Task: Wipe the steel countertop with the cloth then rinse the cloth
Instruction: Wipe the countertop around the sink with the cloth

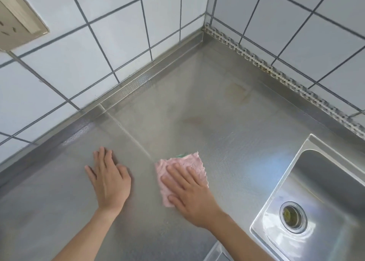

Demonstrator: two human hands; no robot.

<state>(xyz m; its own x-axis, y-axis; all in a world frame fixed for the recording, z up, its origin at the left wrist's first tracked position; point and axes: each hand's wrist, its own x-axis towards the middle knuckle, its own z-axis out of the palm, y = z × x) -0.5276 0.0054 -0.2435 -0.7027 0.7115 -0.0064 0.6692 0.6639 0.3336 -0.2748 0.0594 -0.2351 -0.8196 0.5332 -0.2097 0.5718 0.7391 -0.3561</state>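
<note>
A pink cloth (194, 165) with a green edge at its far side lies flat on the steel countertop (227, 138). My right hand (189, 193) presses down on it with fingers spread, covering its near half. My left hand (109, 179) rests flat on the bare steel to the left of the cloth, fingers together, holding nothing. Brownish stains mark the countertop farther back, toward the corner.
A steel sink (324, 199) with a round drain (292, 216) is set into the counter at the right. White tiled walls (79, 59) meet at the back corner. A beige socket plate (17, 17) hangs on the left wall. A perforated strip (276, 73) runs along the right wall's base.
</note>
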